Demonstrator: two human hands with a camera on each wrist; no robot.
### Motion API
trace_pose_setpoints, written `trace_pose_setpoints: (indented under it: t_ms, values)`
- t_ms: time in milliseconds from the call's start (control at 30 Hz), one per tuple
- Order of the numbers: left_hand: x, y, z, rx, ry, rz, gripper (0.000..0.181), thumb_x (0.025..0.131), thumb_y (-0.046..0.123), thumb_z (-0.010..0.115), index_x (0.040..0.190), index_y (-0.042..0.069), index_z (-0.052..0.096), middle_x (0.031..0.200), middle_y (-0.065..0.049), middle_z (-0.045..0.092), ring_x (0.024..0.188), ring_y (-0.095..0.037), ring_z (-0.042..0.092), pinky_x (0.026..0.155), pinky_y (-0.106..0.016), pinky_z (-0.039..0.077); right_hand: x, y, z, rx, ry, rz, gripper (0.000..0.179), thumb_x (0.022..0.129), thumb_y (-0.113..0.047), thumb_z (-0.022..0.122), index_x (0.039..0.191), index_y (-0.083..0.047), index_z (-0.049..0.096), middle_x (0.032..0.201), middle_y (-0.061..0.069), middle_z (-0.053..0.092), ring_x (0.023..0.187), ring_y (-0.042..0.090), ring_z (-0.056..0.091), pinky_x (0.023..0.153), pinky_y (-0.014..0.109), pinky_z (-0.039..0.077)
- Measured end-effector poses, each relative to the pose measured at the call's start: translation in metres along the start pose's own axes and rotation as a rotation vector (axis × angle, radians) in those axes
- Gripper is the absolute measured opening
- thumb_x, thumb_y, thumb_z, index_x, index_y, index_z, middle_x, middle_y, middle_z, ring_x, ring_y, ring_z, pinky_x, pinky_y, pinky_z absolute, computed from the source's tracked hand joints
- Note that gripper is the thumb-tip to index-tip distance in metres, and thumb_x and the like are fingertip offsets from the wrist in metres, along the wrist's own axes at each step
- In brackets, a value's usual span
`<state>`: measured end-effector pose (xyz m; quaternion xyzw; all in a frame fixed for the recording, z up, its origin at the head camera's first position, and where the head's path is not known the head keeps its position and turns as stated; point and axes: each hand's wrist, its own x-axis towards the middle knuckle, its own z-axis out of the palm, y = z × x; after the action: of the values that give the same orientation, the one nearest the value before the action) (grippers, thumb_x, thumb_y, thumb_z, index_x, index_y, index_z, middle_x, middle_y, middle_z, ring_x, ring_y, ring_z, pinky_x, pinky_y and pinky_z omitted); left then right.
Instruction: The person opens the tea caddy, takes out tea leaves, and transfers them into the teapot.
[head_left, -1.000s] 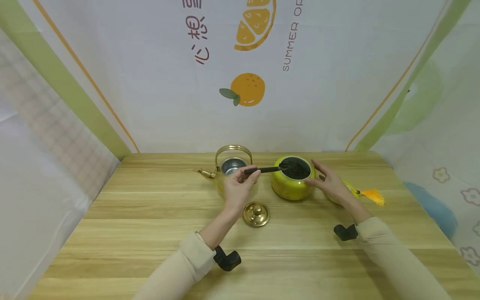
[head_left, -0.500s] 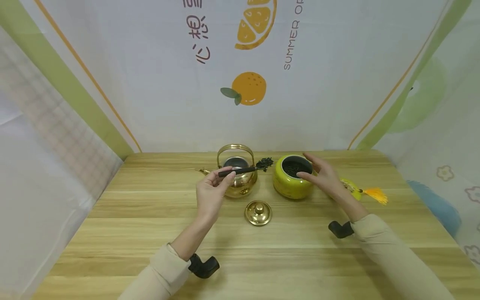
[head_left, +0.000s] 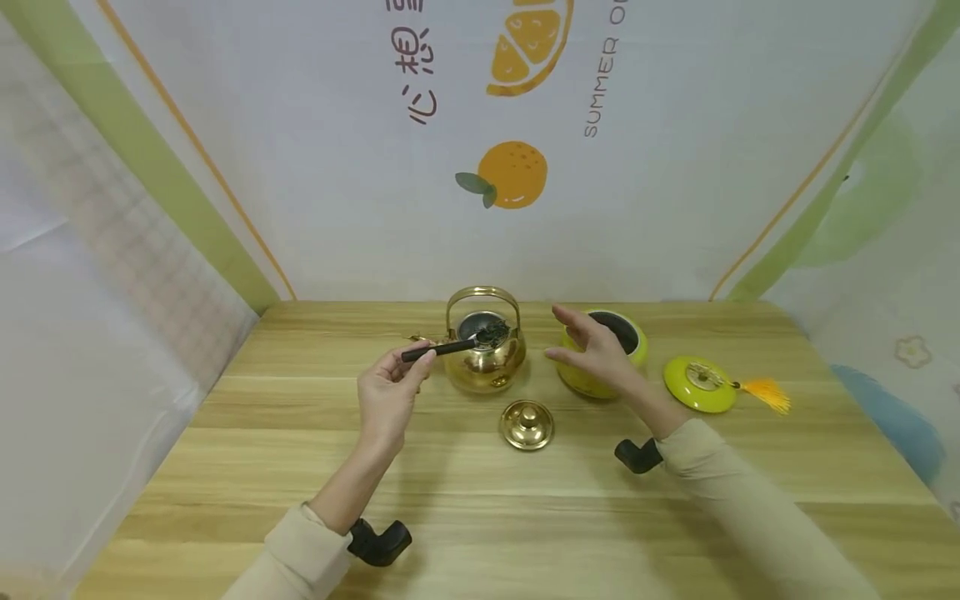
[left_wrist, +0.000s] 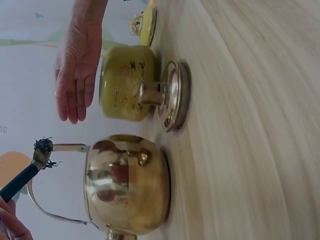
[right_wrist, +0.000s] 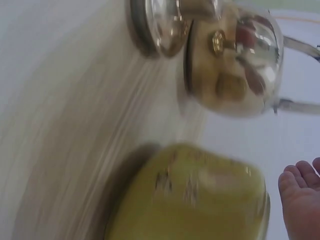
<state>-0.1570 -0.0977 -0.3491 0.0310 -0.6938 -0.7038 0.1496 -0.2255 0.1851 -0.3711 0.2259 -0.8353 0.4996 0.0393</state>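
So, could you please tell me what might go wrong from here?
The dark leaves are heaped on the spoon in the left hand, with strands sticking out, so some might drop onto the table.
In the head view, the spoon's head appears close to the handle of the kettle, and a bump could shake leaves loose.
The yellow jar stands uncovered close to the right hand, so a careless swing could perhaps knock it.

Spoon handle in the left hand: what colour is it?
Black; the spoon handle shows best in the head view.
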Motion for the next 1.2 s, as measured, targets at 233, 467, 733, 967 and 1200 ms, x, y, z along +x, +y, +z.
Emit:
trace_pose_setpoints:
  t_ms: [233, 467, 733, 967, 1200]
  values:
    - [0.006, -0.005, -0.006, 0.022, -0.001, -0.007, 0.022, 0.086, 0.010, 0.068, 0.107, 0.001, 0.067, 0.076, 0.013, 0.067, 0.068, -0.004, 0.062, 0.055, -0.014, 0.045, 0.011, 0.004, 0.023, 0.075, -0.024, 0.033, 0.071, 0.083, -0.006, 0.070, 0.141, 0.009, 0.031, 0.146, 0.025, 0.034, 0.136, 0.035, 0.032, 0.112, 0.041, 0.030]
    - [0.013, -0.011, -0.002, 0.022, 0.015, -0.009, 0.023, 0.085, 0.011, 0.069, 0.105, 0.000, 0.068, 0.077, 0.011, 0.068, 0.068, -0.004, 0.063, 0.055, -0.013, 0.045, 0.023, 0.011, 0.039, 0.090, -0.053, 0.039, 0.075, 0.083, -0.008, 0.071, 0.142, 0.009, 0.029, 0.147, 0.027, 0.032, 0.137, 0.037, 0.030, 0.112, 0.045, 0.028]
    - [0.021, -0.019, -0.001, 0.049, 0.029, -0.015, 0.025, 0.085, 0.014, 0.070, 0.106, 0.000, 0.068, 0.083, 0.003, 0.069, 0.073, -0.004, 0.064, 0.058, -0.012, 0.046, 0.037, 0.015, 0.051, 0.080, -0.049, 0.036, 0.075, 0.080, -0.009, 0.074, 0.140, 0.009, 0.033, 0.143, 0.028, 0.037, 0.134, 0.038, 0.035, 0.111, 0.044, 0.030]
    - [0.026, -0.024, 0.002, 0.097, 0.026, 0.005, 0.027, 0.086, 0.014, 0.069, 0.108, -0.001, 0.067, 0.098, -0.014, 0.069, 0.076, -0.002, 0.063, 0.069, -0.015, 0.053, 0.042, 0.019, 0.056, 0.147, -0.070, 0.036, 0.073, 0.080, -0.005, 0.073, 0.139, 0.012, 0.032, 0.143, 0.030, 0.036, 0.135, 0.040, 0.032, 0.113, 0.046, 0.025]
    - [0.030, -0.029, 0.009, 0.093, 0.044, 0.035, 0.022, 0.084, 0.010, 0.070, 0.104, -0.001, 0.069, 0.097, -0.018, 0.070, 0.072, -0.001, 0.063, 0.067, -0.014, 0.053, 0.042, 0.017, 0.056, 0.126, -0.075, 0.027, 0.074, 0.081, -0.002, 0.072, 0.138, 0.016, 0.029, 0.143, 0.031, 0.034, 0.134, 0.042, 0.032, 0.112, 0.046, 0.027]
